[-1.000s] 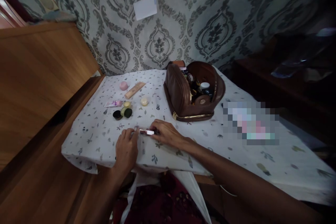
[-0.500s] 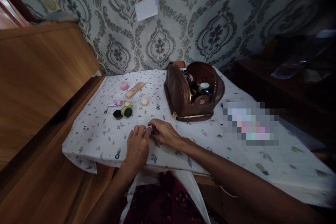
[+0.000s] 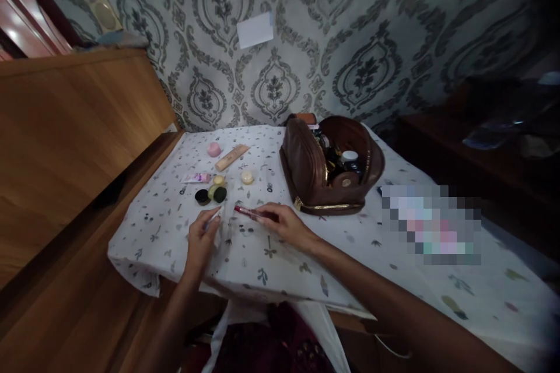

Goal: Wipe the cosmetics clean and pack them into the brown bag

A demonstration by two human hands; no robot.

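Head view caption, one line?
Right hand holds a reddish tube, left hand a pale cap, beside an open brown pouch.

**Q:** What is item A?
**A:** A slim cosmetic tube (image 3: 251, 213), red-pink and glossy. It is held nearly level just above the cloth-covered worktop (image 3: 249, 259). Its red tip points left, and its darker end is pinched in the fingers of the right hand (image 3: 286, 226).

**Q:** And item B?
**A:** A pale cap (image 3: 214, 218), small, narrow and tilted, gripped at the fingertips of the left hand (image 3: 201, 243). The light is too dim to show finer detail.

**Q:** How do A and B stand to each other?
**A:** They are apart but near, with a gap between the red tip and the cap. The cap lies to the left of the tube.
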